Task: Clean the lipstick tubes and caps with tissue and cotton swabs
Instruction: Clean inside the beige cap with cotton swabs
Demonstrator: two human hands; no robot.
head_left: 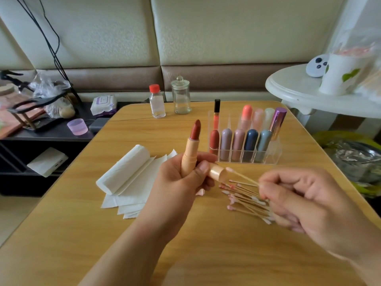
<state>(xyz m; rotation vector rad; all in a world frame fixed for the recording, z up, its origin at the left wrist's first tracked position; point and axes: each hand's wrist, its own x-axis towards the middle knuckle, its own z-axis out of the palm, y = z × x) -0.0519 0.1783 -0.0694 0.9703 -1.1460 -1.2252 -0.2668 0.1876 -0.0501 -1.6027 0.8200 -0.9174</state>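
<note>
At the centre of the frame the left hand (185, 174) grips an uncapped peach lipstick tube with a dark red bullet (190, 149) and its peach cap (218, 172). The right hand (292, 195) pinches a wooden cotton swab (241, 176) whose tip is at the cap's mouth. Judging by the pink-stained swabs (245, 198) lying below it and the many lipsticks in the clear acrylic organiser (247, 139) above, the cleaning seems underway, with an unknown part left.

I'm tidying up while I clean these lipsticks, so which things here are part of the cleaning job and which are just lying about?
Part of the job:
left hand holding the open lipstick and its cap
right hand pinching a cotton swab
swab pile
tissue roll
organizer of lipsticks

Just lying about:
red-capped bottle
glass jar
wet wipes pack
purple cup
</note>
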